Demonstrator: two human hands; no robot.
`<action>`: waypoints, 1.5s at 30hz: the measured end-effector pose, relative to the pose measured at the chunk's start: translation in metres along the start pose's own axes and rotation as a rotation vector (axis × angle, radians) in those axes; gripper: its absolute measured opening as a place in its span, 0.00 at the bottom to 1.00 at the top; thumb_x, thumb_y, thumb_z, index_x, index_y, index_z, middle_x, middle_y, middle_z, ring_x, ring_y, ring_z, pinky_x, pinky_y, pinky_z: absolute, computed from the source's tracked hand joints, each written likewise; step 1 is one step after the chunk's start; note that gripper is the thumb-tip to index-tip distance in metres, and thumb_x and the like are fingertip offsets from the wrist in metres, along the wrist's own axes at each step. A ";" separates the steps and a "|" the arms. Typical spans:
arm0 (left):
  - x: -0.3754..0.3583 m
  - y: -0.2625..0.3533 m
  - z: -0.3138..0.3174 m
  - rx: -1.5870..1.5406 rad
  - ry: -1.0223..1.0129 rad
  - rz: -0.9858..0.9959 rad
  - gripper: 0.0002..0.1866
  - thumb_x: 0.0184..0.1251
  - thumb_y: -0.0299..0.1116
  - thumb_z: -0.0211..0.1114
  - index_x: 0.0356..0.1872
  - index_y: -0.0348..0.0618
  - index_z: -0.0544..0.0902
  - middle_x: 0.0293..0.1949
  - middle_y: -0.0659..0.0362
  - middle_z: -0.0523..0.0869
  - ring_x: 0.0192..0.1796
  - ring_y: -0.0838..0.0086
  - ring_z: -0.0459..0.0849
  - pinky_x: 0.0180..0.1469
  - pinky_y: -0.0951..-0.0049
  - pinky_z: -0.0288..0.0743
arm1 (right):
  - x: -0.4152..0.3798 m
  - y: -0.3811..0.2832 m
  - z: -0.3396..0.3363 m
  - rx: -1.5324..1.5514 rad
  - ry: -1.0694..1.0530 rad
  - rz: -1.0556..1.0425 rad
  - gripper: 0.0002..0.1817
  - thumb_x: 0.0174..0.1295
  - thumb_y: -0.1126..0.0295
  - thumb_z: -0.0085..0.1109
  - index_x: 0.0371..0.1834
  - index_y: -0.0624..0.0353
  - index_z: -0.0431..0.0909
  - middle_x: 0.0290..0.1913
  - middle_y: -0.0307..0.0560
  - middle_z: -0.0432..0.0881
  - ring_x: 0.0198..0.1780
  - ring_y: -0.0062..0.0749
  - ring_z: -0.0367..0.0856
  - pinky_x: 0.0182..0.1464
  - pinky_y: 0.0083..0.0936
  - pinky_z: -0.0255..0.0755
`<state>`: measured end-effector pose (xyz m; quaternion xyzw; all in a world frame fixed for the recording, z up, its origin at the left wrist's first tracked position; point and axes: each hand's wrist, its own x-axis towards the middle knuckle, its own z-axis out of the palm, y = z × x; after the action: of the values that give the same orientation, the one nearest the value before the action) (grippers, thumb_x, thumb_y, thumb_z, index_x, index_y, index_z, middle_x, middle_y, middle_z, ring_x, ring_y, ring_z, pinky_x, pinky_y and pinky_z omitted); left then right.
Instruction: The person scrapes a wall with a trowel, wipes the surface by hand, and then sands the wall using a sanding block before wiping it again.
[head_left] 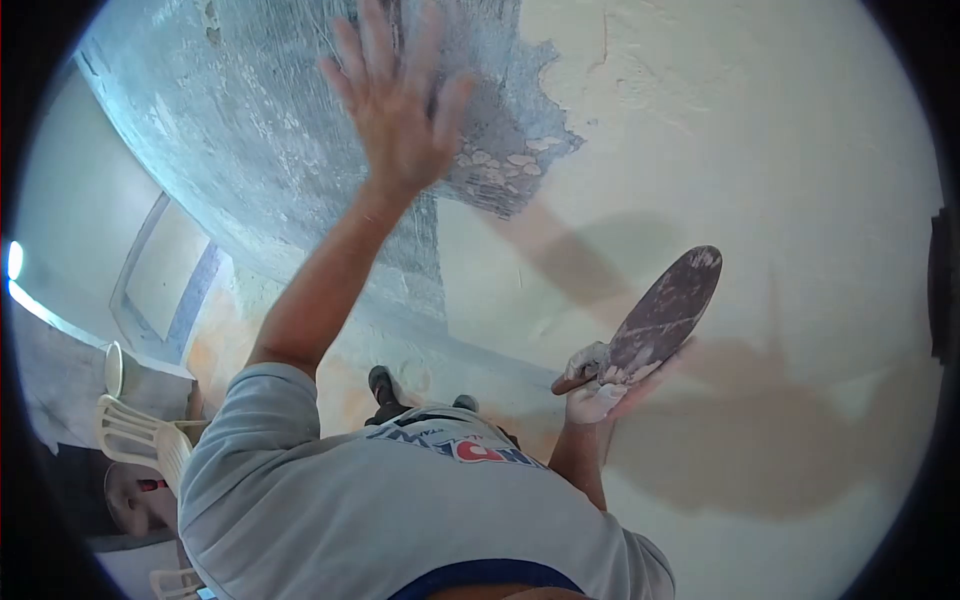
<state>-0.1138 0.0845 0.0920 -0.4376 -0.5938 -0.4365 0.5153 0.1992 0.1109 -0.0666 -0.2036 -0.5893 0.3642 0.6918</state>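
Against the grey-blue bare patch of the wall (260, 130), my left hand (405, 125) is raised with its fingers spread and slightly blurred. It holds nothing; whether the palm touches the surface I cannot tell. My right hand (597, 392), smeared with white paste, is closed on a trowel (668, 310). The trowel has a long, rounded dark blade with whitish smears, tilted up to the right beside the pale wall. Some white paste (625, 374) lies at the blade's lower end. Rough broken plaster edges (560, 130) border the grey patch.
A cream plastic chair (145, 435) stands at the lower left, near a pale round container (115, 370). A framed recess (165, 265) is in the left wall. My shoe (380, 382) shows on the floor below. A dark object (940, 285) is at the right edge.
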 end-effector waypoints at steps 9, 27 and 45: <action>-0.216 0.037 -0.048 -0.001 -1.132 0.557 0.38 0.61 0.59 0.67 0.74 0.71 0.69 0.81 0.53 0.53 0.78 0.37 0.50 0.71 0.22 0.43 | 0.010 -0.015 0.011 0.133 -0.099 -0.086 0.53 0.62 0.48 0.53 0.82 0.65 0.36 0.75 0.64 0.54 0.68 0.47 0.68 0.64 0.39 0.71; -0.007 -0.009 -0.120 -0.822 -0.473 0.103 0.12 0.65 0.25 0.64 0.48 0.42 0.87 0.60 0.46 0.83 0.60 0.49 0.83 0.68 0.49 0.69 | 0.034 -0.101 0.085 0.037 -0.315 -0.169 0.65 0.47 0.68 0.80 0.78 0.74 0.37 0.66 0.68 0.71 0.62 0.49 0.79 0.62 0.37 0.75; -0.018 -0.048 -0.068 -0.227 0.169 0.056 0.24 0.76 0.46 0.55 0.67 0.46 0.76 0.77 0.43 0.62 0.82 0.51 0.48 0.80 0.47 0.26 | 0.026 -0.141 0.104 -0.252 -0.122 -0.204 0.57 0.53 0.63 0.72 0.79 0.76 0.42 0.72 0.67 0.64 0.68 0.51 0.73 0.67 0.39 0.70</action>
<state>-0.1428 0.0057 0.0767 -0.4713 -0.4826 -0.5217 0.5224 0.1368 0.0230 0.0737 -0.2053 -0.6887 0.2271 0.6573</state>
